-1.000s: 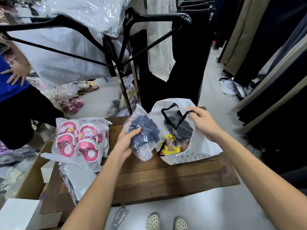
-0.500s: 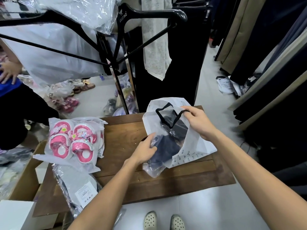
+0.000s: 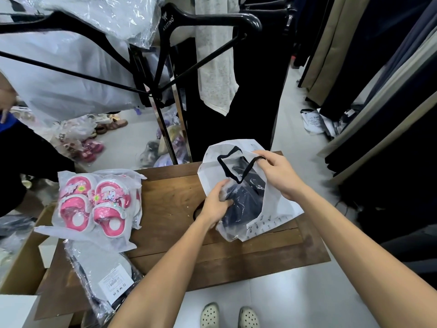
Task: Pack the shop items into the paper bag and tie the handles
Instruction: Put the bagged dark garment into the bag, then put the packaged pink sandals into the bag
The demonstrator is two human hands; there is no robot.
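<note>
A white paper bag (image 3: 279, 210) lies on the right part of the wooden counter (image 3: 170, 209), its mouth turned up toward the person. The right hand (image 3: 279, 172) holds the far edge of the mouth open, fingers (image 3: 261, 154) pinched on a black handle (image 3: 246, 170). The left hand (image 3: 216, 204) has its fingers closed on a dark garment in clear wrap (image 3: 243, 204), which sits partly inside the bag, its near end sticking out. On the counter's left lie pink sandals (image 3: 94, 204) in a plastic bag, well apart from the paper bag, and nearer, a grey packet (image 3: 101, 273) with a label.
</note>
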